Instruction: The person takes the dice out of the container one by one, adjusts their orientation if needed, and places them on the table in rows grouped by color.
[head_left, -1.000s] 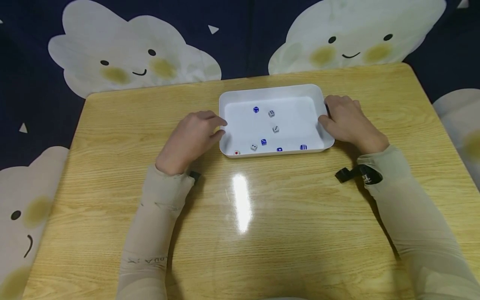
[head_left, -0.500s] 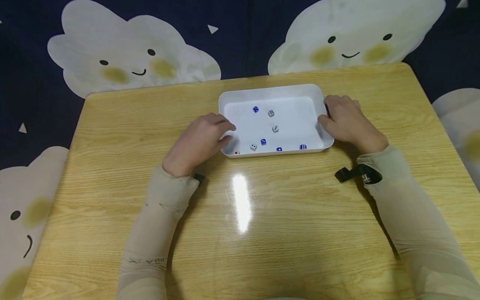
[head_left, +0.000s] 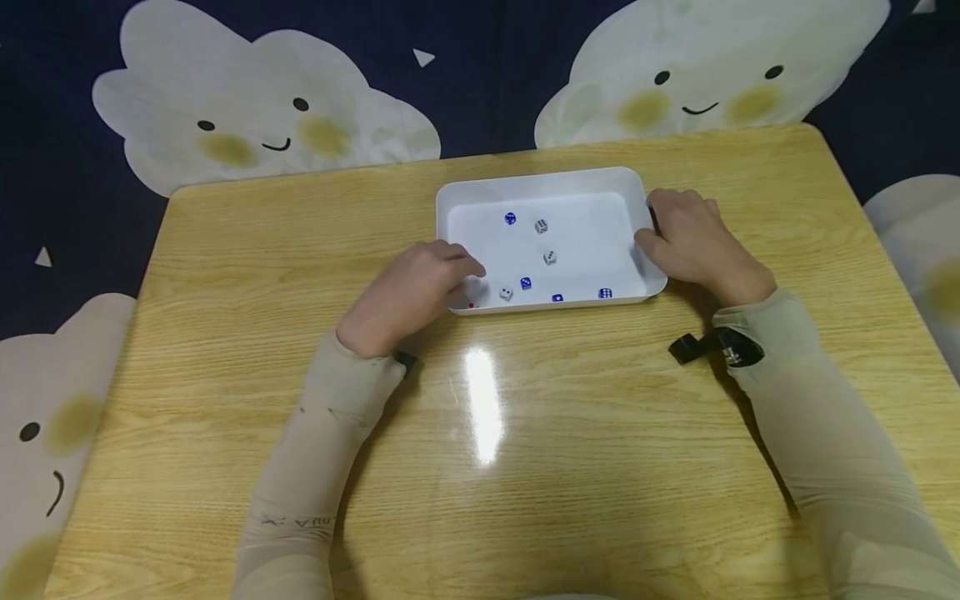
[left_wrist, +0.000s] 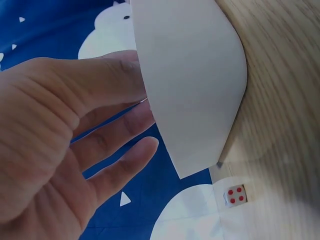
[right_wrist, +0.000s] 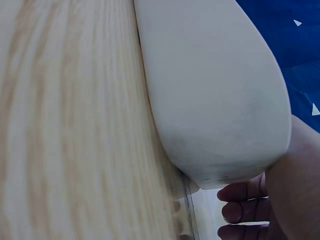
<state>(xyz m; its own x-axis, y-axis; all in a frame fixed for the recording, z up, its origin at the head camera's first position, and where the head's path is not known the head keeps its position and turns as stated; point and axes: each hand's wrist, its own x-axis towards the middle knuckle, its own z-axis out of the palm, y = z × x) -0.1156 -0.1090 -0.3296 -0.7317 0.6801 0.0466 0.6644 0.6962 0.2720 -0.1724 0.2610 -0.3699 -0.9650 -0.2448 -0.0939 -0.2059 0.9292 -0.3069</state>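
A white rectangular tray (head_left: 592, 187) lies on the wooden table with several white and blue dice inside, including a blue die (head_left: 526, 283) and a white die (head_left: 506, 293). My left hand (head_left: 412, 287) reaches over the tray's left wall, fingers loosely bent above the dice. Just below its fingertips, in the front left corner, is a die with a red dot (head_left: 471, 306). In the left wrist view the wall hides the thumb and index fingertips. My right hand (head_left: 693, 242) grips the tray's right end, thumb over the rim and fingers outside.
In the left wrist view, a white die with red dots (left_wrist: 235, 195) sits on the table outside the tray. A dark cloth (head_left: 480, 83) with cloud faces hangs around the table (head_left: 562, 433). Black cameras are strapped at both wrists.
My left hand has moved right and toward the front, from the tray's left rim to over its front left corner. The right hand and the tray have stayed in place.
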